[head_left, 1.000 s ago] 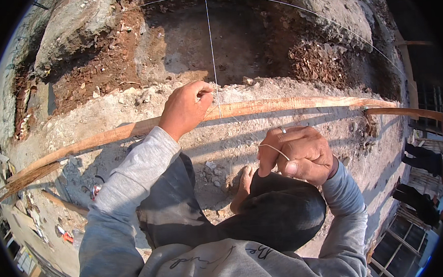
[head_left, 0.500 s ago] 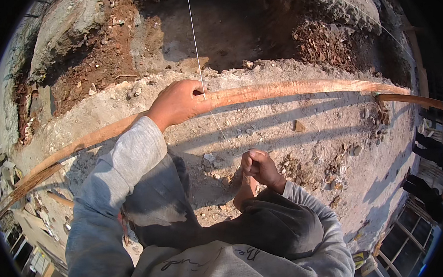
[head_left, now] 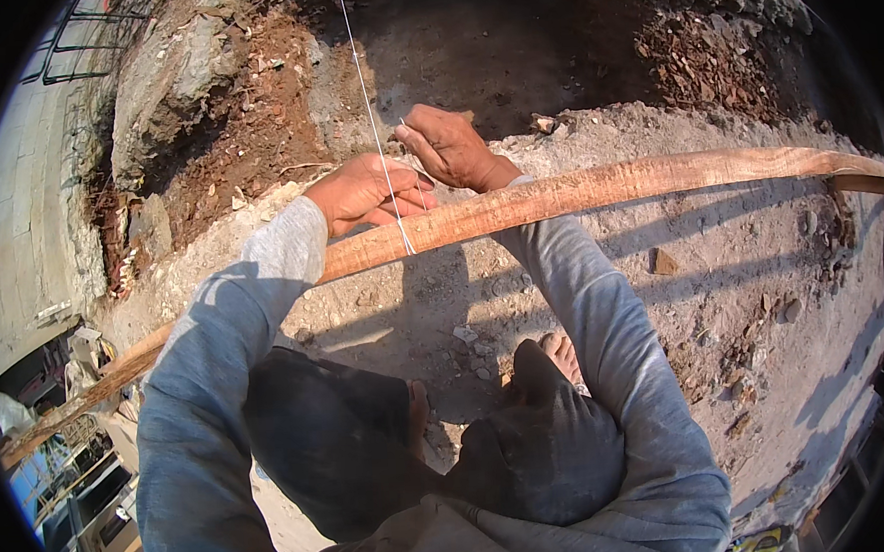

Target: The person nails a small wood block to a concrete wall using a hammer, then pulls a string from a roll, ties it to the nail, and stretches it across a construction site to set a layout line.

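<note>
A long wooden plank (head_left: 577, 187) crosses in front of me from left to right. White string (head_left: 364, 90) runs down from the top and wraps over the plank's edge. My left hand (head_left: 363, 192) is just beyond the plank, beside the string. Its fingers are loosely bent and apart, with nothing visibly gripped. My right hand (head_left: 447, 148) is raised to the far side of the plank, its fingers closed in a pinch; a short white bit of string shows at the fingertips. Its forearm passes under the plank.
Beyond the plank lies a dug hollow (head_left: 510, 52) with broken concrete (head_left: 177, 90) and red rubble (head_left: 701, 63) along its sides. Stones lie on the dusty ground (head_left: 605, 337) by my bare feet. Dark metal bars (head_left: 80, 47) stand at upper left.
My right hand has risen from near my knee to beyond the plank and pinches the string. My left hand has let go of the plank. String now loops round the plank.
</note>
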A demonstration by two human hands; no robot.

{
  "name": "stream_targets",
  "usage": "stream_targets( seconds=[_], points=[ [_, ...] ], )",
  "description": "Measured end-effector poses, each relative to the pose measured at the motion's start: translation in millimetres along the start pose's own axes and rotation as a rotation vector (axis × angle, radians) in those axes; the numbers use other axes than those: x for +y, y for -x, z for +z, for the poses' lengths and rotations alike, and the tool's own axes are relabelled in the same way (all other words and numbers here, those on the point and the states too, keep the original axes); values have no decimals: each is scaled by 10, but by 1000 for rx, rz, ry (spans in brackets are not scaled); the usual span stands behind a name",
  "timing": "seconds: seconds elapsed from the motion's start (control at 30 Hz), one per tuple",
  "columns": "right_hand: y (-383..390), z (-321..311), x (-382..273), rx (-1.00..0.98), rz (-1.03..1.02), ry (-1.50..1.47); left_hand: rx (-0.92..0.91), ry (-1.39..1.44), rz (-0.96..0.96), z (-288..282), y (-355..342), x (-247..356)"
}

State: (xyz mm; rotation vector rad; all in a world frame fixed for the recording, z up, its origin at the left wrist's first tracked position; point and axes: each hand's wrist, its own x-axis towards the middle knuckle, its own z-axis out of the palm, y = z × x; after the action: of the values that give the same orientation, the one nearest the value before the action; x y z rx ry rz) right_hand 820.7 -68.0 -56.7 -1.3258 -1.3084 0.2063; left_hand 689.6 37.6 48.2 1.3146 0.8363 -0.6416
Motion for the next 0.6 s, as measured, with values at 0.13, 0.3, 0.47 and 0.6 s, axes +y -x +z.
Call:
stream_targets(
  seconds=[0.13, 0.3, 0.47, 0.6],
  points=[
    [-229, -13, -119, 127, 380, -542, 51, 127, 78, 35, 111, 42],
    [358, -579, 2, 697, 779, -967, 288, 77, 104, 98, 276, 78],
    [1484, -1474, -768, -616, 1044, -236, 474, 186, 163, 143, 490, 28],
    [422, -1915, -1792, -778, 901, -497, 464, 184, 211, 108, 508, -86]
  ],
)
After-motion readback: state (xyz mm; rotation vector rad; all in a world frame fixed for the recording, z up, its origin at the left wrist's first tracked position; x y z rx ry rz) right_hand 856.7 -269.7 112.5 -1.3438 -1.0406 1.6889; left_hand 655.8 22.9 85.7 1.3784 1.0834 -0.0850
